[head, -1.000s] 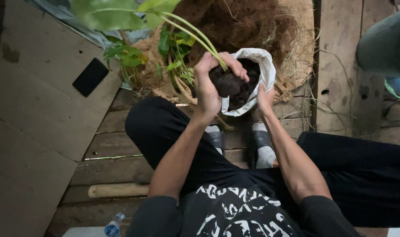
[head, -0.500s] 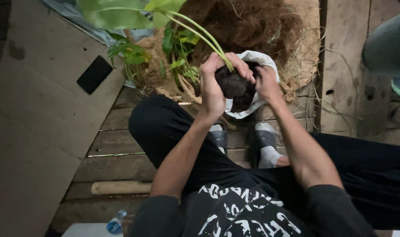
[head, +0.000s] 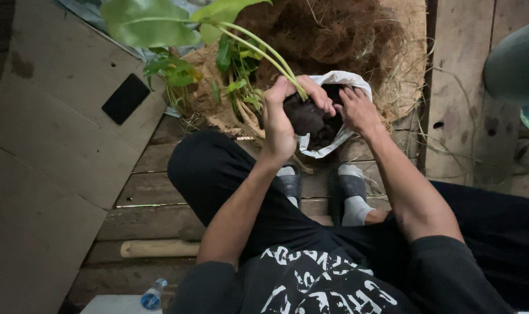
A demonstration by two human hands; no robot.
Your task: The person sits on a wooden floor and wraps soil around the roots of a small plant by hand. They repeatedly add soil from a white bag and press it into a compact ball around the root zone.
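You sit on a floor of wooden planks (head: pixel 160 192), knees apart, with a white bag (head: pixel 334 116) of dark soil (head: pixel 311 119) held over your feet in the upper middle of the frame. Your left hand (head: pixel 280 119) is closed around the base of a plant (head: pixel 241 43), fingers curled over the pale green stems where they enter the soil, thumb side toward you. The stems run on a long slant from the bag up toward the upper left of the frame, ending in broad green leaves (head: pixel 148 23) at the top edge; the root end points down and right into the bag. Your right hand (head: pixel 357 110) lies on the bag's right side, fingers loosely spread and pressing on the soil and rim, gripping nothing firmly that shows. Just behind the bag, a heap of brown coconut fibre (head: pixel 345 35) fills the top centre, with smaller green plants (head: pixel 174 70) lying at its left edge. A pale board (head: pixel 49 174) bearing a black rectangle (head: pixel 125 97) covers the left of the frame. A wooden handle (head: pixel 160 248) lies on the planks at lower left, and a plastic bottle (head: pixel 153 295) stands at the bottom edge.
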